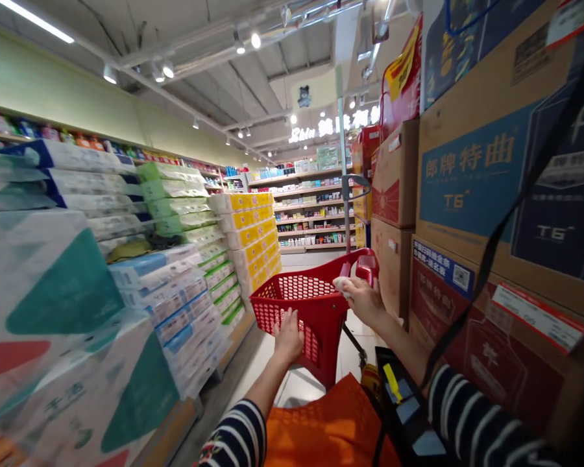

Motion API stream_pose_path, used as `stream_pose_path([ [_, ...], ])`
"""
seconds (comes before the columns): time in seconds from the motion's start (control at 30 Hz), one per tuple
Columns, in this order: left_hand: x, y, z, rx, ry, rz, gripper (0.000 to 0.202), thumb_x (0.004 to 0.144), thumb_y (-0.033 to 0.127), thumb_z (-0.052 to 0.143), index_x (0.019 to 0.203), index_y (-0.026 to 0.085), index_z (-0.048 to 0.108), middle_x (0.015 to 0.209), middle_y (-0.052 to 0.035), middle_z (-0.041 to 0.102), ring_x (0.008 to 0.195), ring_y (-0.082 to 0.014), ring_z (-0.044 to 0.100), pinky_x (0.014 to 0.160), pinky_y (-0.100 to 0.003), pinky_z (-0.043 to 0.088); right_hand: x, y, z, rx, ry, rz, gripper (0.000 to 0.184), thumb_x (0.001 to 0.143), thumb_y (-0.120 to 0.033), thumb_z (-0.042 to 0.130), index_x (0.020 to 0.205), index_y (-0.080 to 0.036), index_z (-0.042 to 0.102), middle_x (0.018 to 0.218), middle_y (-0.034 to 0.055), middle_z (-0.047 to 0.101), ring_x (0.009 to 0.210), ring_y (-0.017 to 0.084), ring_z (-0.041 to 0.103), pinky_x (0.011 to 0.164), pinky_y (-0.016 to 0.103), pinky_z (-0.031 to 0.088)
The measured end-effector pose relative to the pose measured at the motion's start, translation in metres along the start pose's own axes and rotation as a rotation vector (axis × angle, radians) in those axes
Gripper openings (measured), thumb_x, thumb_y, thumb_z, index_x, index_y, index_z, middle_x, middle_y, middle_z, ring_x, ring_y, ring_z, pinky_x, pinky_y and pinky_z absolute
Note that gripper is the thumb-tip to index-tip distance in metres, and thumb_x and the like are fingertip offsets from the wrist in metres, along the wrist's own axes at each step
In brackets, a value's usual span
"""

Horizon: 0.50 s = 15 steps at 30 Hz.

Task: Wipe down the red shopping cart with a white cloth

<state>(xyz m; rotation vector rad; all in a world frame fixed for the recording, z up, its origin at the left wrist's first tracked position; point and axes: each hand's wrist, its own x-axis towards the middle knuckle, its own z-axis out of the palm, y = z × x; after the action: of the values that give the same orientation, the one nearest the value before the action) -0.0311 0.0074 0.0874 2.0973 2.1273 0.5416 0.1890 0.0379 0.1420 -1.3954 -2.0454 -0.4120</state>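
A red plastic shopping basket cart (329, 324) with perforated walls stands in front of me, tilted toward me. My right hand (364, 299) is at its upper right side, closed on a small white cloth (341, 284), beside the red handle part (366, 266). What lies inside that palm is hidden. Against the near perforated wall rests my left hand (289, 338), its fingers stretched out and nothing visible in it. Whether it presses on the wall or only hovers there I cannot tell. The cart's inside is mostly hidden.
Stacked tissue packs (165, 285) line the left side. On the right rise cardboard cartons (472, 168). An orange cloth (321, 431) and a black bag (409, 415) with a yellow strip are close to my body. Stocked shelves (311, 211) stand at the back.
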Motion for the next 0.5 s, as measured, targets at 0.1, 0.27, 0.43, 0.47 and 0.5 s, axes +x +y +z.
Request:
stream_pose_path([
  [0.1,-0.006,-0.006,0.011,0.030,-0.029,-0.012,0.060,0.077,0.015,0.037,0.136,0.017,0.031,0.146,-0.0108,0.025,0.135,-0.0215,0.020,0.108,-0.047,0.018,0.013,-0.012,0.018,-0.081,-0.106,0.024,0.036,0.083,-0.013,0.038,0.108,-0.028,0.059,0.118,0.0069,0.057,0.102,0.024,0.053,0.099,0.054,0.014],
  [0.27,-0.005,-0.015,0.018,0.053,-0.058,-0.020,0.058,0.078,0.017,0.037,0.136,0.017,0.031,0.146,-0.0113,0.026,0.135,-0.0217,0.020,0.109,-0.047,0.018,0.029,-0.020,0.040,-0.135,-0.205,0.017,0.042,0.084,-0.012,0.036,0.119,-0.028,0.054,0.103,0.0101,0.062,0.091,0.024,0.056,0.096,0.048,0.019],
  [0.43,0.007,-0.017,0.009,0.068,-0.028,-0.027,0.056,0.078,0.017,0.036,0.134,0.016,0.033,0.147,-0.0103,0.023,0.135,-0.0213,0.018,0.109,-0.048,0.015,0.026,-0.015,0.040,-0.103,-0.192,-0.084,0.045,0.081,-0.012,0.039,0.119,-0.029,0.055,0.104,0.0091,0.062,0.094,0.024,0.053,0.090,0.041,0.023],
  [0.47,0.010,-0.016,0.007,0.066,-0.026,-0.029,0.056,0.078,0.017,0.036,0.134,0.016,0.033,0.147,-0.0102,0.023,0.135,-0.0214,0.018,0.109,-0.049,0.015,0.024,-0.015,0.038,-0.096,-0.191,-0.092,0.043,0.081,-0.012,0.039,0.117,-0.029,0.057,0.106,0.0088,0.061,0.095,0.024,0.053,0.089,0.041,0.023],
  [0.5,0.012,-0.014,0.004,0.065,-0.030,-0.027,0.057,0.078,0.018,0.036,0.134,0.016,0.032,0.147,-0.0101,0.022,0.135,-0.0216,0.017,0.109,-0.050,0.015,0.022,-0.016,0.036,-0.087,-0.189,-0.100,0.042,0.081,-0.013,0.039,0.115,-0.029,0.058,0.108,0.0082,0.061,0.095,0.024,0.052,0.088,0.040,0.022],
])
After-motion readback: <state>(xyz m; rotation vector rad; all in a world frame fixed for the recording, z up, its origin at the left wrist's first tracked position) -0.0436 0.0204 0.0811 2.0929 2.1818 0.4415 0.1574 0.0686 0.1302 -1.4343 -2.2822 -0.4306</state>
